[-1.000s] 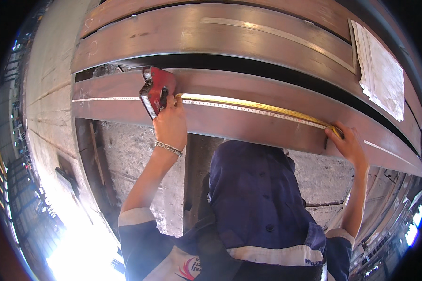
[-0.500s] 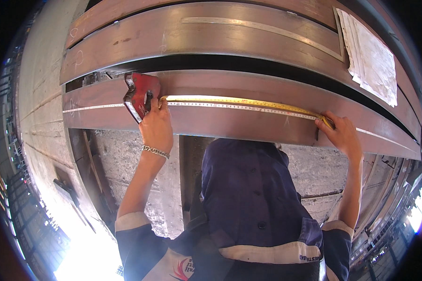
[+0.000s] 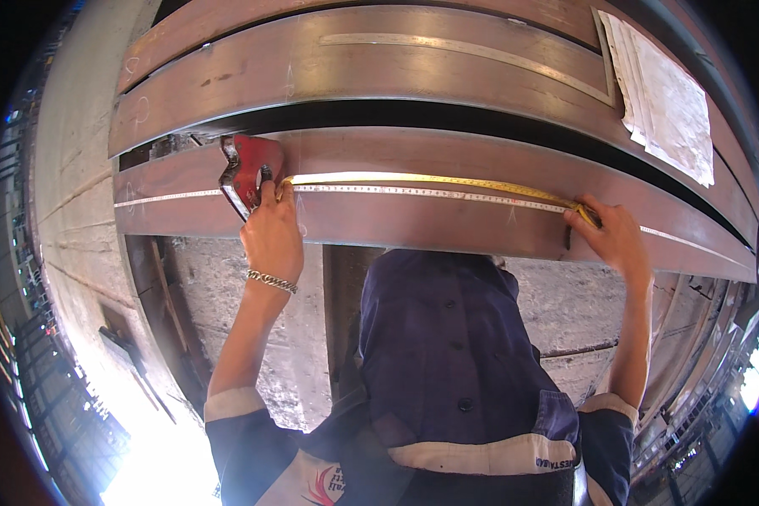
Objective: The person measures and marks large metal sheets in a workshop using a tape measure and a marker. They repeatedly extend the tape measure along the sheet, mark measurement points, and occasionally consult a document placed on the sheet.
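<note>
A slim, glinting yellow measuring tape (image 3: 422, 179) bows gently; the left hand (image 3: 272, 234) reaches forward pinching one end, the right hand (image 3: 616, 236) grasping the other.

Yellow tape (image 3: 472, 183) nos. too sm., illegible

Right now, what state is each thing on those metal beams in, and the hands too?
Yellow tape: drawn out between the hands.
White measuring strip: laid lengthwise along the nearest beam.
Red tool: resting across the strip.
L-shaped square: lying flat.
Paper sheets: creased, spread out.
Left hand: fingers at red tool and tape end.
Right hand: fingers gripping yellow tape.
</note>
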### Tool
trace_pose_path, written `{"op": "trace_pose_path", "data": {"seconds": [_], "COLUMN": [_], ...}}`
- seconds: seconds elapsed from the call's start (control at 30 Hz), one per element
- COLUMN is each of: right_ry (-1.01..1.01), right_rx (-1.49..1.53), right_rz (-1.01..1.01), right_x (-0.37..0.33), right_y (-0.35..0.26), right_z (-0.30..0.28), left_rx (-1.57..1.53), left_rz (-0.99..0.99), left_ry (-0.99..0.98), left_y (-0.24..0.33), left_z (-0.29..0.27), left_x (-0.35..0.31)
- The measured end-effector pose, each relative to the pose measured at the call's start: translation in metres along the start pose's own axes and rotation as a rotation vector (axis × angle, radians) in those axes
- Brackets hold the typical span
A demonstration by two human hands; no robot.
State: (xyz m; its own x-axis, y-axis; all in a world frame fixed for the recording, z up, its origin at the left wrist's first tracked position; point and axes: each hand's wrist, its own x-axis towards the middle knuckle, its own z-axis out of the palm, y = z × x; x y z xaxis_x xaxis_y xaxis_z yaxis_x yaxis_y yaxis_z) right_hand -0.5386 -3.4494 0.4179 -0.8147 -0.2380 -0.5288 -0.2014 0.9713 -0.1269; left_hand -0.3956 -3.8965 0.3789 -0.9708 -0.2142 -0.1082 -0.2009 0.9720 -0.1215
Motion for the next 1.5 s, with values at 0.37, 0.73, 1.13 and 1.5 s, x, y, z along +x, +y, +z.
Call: {"op": "trace_pose_path", "data": {"seconds": [0.37,0.73,1.13,1.5], "right_ry": [-0.026,0.006,-0.034,0.044], "right_rx": [0.034,0.066,0.115,0.064], "right_rz": [-0.009,-0.028,0.008,-0.027], "right_x": [-0.010,-0.015,-0.016,-0.017], "right_y": [-0.005,-0.002,0.000,0.001], "right_z": [-0.006,-0.001,-0.003,0.005], "left_rx": [0.071,0.035,0.069,0.051], "left_rz": [-0.013,0.005,-0.009,-0.015], "left_ry": [-0.126,-0.112,-0.084,-0.087], "left_y": [0.000,-0.001,0.000,-0.006], "left_z": [0.001,0.008,0.014,0.023], "left_x": [-0.005,-0.006,-0.004,-0.006]}}
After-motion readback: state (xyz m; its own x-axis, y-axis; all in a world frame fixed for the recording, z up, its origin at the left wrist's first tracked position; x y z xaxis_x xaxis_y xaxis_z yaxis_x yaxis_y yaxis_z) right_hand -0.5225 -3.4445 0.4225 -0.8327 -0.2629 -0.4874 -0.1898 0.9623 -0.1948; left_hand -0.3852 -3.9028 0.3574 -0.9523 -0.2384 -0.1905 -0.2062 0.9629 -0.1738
